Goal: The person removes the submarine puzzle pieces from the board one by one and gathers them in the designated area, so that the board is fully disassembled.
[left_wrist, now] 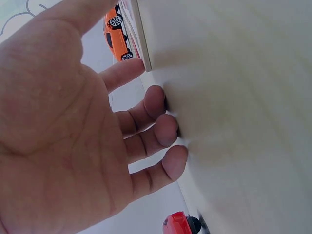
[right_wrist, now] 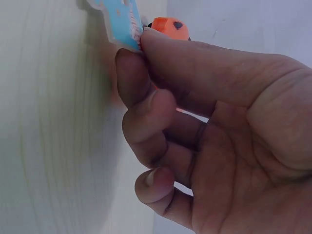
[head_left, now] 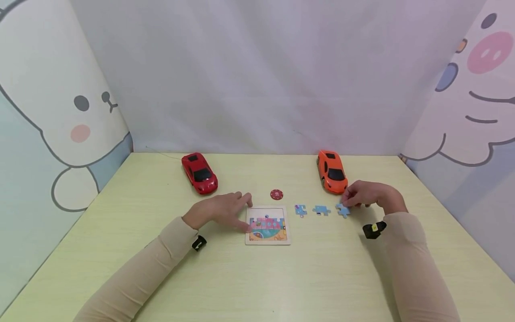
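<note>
pale-blue interlocking puzzle piece (head_left: 342,210), right of the square pale-framed puzzle tray (head_left: 268,243), pinched at one edge by the right hand (head_left: 365,195); with the left hand (head_left: 223,210) loosely spread, gripping nothing, at the tray's left side. could slip or flip from so shallow a hold.

On the counter (head_left: 306,281), the puzzle tray (head_left: 267,243) lies just right of the left hand (head_left: 221,210); three loose pieces (head_left: 321,210) run rightward, the outermost at the right hand (head_left: 364,194), perhaps slightly raised. Behind the tray sits a chip (head_left: 276,194), farther back a left car (head_left: 200,173) and right car (head_left: 332,172).
</note>
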`<state>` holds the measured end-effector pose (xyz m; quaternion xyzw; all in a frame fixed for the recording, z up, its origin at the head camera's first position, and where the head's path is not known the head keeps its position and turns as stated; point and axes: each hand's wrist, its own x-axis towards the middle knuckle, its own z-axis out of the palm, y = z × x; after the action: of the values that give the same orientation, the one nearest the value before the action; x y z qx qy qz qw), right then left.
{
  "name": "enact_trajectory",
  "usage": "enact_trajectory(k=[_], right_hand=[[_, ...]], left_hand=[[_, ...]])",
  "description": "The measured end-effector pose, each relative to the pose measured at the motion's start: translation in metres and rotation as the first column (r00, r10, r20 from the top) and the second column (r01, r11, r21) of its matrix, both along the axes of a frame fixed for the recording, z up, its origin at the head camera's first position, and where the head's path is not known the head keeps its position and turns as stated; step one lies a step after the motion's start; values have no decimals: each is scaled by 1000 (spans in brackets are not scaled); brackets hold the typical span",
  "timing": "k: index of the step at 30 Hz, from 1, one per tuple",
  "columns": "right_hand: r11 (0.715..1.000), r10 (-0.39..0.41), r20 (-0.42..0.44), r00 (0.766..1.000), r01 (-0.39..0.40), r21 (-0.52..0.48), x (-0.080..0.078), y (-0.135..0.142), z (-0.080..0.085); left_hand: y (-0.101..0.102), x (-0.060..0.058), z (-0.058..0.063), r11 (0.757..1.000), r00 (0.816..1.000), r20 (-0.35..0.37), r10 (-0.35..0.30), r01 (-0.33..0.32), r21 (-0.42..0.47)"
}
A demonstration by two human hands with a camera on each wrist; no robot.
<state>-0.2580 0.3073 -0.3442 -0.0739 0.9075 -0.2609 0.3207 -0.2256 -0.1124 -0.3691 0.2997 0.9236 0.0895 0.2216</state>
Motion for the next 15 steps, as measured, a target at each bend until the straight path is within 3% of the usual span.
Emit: enact_trajectory(k=[15], right_hand=[[999,-33,21,999,33,30,0,-3,-1]], left_hand=[[0,0,0,1000,1000,-10,-6,6,-2]])
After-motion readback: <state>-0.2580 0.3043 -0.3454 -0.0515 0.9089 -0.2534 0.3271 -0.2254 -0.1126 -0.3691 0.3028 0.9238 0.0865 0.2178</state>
